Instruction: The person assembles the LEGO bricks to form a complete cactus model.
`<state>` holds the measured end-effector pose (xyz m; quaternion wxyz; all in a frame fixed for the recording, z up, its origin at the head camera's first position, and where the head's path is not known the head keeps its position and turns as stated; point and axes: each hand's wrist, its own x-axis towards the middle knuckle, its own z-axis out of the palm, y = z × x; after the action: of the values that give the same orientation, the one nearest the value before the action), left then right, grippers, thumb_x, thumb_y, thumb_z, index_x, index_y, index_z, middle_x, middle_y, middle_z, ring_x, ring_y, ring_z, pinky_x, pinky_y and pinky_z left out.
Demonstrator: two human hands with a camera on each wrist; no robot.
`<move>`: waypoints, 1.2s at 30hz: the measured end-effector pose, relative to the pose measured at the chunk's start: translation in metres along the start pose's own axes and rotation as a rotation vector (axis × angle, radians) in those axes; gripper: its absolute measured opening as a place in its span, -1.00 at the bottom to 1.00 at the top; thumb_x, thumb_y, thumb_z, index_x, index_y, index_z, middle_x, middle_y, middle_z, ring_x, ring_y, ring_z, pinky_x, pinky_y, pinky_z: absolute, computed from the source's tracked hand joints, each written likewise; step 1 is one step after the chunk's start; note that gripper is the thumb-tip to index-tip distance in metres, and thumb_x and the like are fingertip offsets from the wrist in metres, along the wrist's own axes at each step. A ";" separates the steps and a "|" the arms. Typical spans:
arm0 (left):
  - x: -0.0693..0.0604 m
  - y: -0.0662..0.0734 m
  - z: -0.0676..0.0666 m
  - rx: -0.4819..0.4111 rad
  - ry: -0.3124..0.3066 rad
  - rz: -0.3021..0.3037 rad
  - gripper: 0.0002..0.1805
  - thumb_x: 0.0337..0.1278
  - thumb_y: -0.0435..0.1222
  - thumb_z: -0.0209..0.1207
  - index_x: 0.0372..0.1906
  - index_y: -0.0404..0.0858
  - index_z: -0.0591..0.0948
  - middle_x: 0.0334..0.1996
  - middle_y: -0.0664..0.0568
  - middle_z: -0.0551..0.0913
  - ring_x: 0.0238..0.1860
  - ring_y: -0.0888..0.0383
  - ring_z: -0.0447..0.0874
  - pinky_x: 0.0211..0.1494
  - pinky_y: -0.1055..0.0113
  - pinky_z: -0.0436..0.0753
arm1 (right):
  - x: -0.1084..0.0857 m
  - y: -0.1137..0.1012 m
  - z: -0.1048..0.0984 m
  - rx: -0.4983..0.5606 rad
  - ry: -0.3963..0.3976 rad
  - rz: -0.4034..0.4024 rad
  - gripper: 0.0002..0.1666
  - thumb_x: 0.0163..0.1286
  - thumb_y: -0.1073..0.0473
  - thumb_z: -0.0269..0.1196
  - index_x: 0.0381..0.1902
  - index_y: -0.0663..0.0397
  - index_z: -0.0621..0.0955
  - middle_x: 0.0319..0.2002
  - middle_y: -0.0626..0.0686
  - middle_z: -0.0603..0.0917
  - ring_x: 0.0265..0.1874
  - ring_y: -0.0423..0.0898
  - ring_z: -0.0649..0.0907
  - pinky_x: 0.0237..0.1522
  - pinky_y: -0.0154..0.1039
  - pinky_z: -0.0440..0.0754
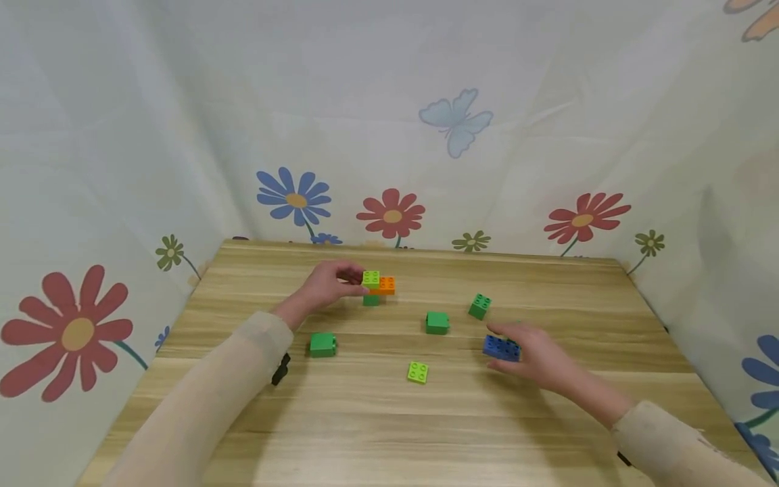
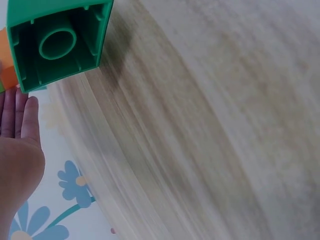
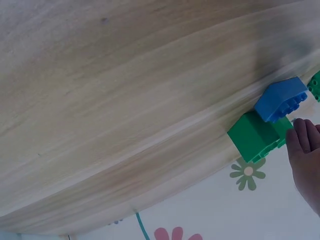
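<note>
My left hand (image 1: 328,283) pinches a small stack of toy building bricks. In it, a lime brick (image 1: 371,278) sits on an orange brick (image 1: 386,285), with a green brick (image 1: 370,300) underneath. The left wrist view shows that green brick's hollow underside (image 2: 57,42), tilted off the tabletop. My right hand (image 1: 538,355) reaches around a blue brick (image 1: 500,347), thumb and forefinger spread apart on either side. A green brick (image 3: 252,135) lies against the blue one in the right wrist view; the hand mostly hides it in the head view.
Loose bricks lie on the wooden table (image 1: 341,433): a green one (image 1: 322,345) at left, another green one (image 1: 437,322) mid-table, a third (image 1: 479,306) farther back, and a flat lime one (image 1: 417,372) nearer. Flower-printed cloth (image 1: 341,122) borders the back and sides.
</note>
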<state>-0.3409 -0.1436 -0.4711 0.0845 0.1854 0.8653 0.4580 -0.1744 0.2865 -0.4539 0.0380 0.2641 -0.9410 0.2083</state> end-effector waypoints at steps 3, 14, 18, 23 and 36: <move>0.000 -0.001 0.000 -0.004 0.005 -0.003 -0.51 0.20 -0.16 0.55 0.20 -0.20 0.74 0.02 -0.02 0.79 0.07 -0.01 0.73 0.25 0.07 0.71 | 0.000 0.000 0.001 0.012 -0.008 0.026 -0.22 0.29 0.02 0.59 0.35 0.31 0.62 0.23 0.23 0.74 0.17 0.20 0.74 0.12 0.17 0.73; -0.002 -0.001 0.000 -0.018 0.018 0.002 -0.51 0.22 -0.17 0.55 0.20 -0.22 0.74 0.02 -0.04 0.78 0.07 -0.02 0.72 0.24 0.08 0.71 | -0.011 0.012 -0.001 -0.020 0.002 0.075 -0.22 0.25 0.06 0.62 0.31 0.34 0.63 0.19 0.26 0.75 0.14 0.22 0.75 0.11 0.18 0.73; -0.002 0.001 0.001 -0.011 0.019 0.007 -0.51 0.22 -0.18 0.54 0.21 -0.23 0.74 0.02 -0.05 0.78 0.07 -0.03 0.72 0.24 0.07 0.71 | -0.016 0.015 -0.001 -0.018 0.006 0.069 -0.22 0.24 0.08 0.63 0.31 0.35 0.63 0.21 0.28 0.73 0.16 0.25 0.73 0.15 0.21 0.70; -0.002 0.001 0.001 -0.010 0.020 0.010 -0.51 0.23 -0.17 0.54 0.21 -0.23 0.73 0.03 -0.06 0.78 0.07 -0.04 0.72 0.25 0.06 0.71 | -0.021 0.019 0.001 -0.024 0.040 0.073 -0.26 0.21 0.13 0.64 0.28 0.35 0.65 0.19 0.27 0.74 0.16 0.26 0.73 0.17 0.23 0.69; -0.004 0.003 0.000 0.001 0.009 0.008 -0.49 0.26 -0.15 0.52 0.24 -0.24 0.72 0.04 -0.06 0.78 0.10 -0.04 0.72 0.27 0.06 0.70 | -0.026 0.024 0.004 -0.022 0.120 0.046 -0.34 0.16 0.17 0.66 0.17 0.31 0.71 0.08 0.22 0.79 0.03 0.17 0.78 0.10 0.21 0.72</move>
<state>-0.3364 -0.1431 -0.4686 0.0785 0.1870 0.8651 0.4589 -0.1645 0.3157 -0.4713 0.0924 0.2291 -0.9450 0.2144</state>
